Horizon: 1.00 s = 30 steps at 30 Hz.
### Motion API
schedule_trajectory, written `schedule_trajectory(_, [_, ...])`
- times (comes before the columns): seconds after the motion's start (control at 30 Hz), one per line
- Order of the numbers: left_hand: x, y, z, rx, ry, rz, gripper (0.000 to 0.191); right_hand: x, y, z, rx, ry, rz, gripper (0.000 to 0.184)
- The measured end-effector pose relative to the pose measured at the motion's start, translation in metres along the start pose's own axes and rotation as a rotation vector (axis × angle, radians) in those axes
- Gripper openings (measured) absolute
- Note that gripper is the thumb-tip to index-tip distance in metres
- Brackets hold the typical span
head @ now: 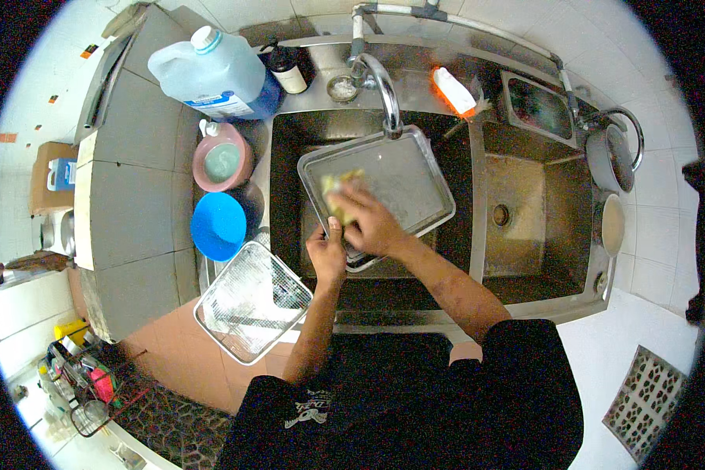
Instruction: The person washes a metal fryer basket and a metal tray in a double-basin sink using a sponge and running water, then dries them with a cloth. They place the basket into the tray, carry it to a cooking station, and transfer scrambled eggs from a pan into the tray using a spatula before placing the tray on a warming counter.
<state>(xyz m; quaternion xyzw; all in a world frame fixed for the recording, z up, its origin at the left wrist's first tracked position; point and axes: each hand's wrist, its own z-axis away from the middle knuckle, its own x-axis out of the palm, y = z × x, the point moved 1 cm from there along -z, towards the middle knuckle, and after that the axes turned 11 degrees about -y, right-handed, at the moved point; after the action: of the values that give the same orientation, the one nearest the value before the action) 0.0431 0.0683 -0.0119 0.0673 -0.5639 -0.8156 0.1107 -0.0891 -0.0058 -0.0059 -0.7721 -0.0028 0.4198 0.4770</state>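
A rectangular metal tray (399, 176) is held tilted over the left basin of a steel double sink (477, 247), below the chrome faucet (388, 100). My left hand (329, 252) grips the tray's near left edge, thumb on top. Pressed to the tray's inner face, my right hand (367, 217) holds a yellowish sponge (343, 182), blurred by motion. Part of the tray's near edge is hidden behind my hands. No running water can be made out at the spout.
At the left stand a blue bowl (218, 226), a pink bowl (244, 155) of greenish liquid and a large jug (223, 76). A wire-mesh rack (252, 311) overhangs the front edge. An orange-and-white brush (453, 92) lies behind; a pot (608, 155) stands right of the second basin.
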Motion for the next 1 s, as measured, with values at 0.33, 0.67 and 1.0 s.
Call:
schedule_trajectory(0.33, [-0.012,0.009,0.024,0.177,0.168,-0.169,0.035,0.003,0.073,-0.029,0.074,0.003,0.113,0.049])
schedule_trajectory(0.67, [-0.018,0.022,0.025,0.073,0.027,-0.140,0.036,0.021,0.046,-0.011,0.074,0.091,0.133,0.051])
schedule_trajectory(1.0, [-0.026,0.022,0.026,0.090,0.140,-0.045,0.040,0.011,0.096,0.044,0.544,-0.028,0.278,0.053])
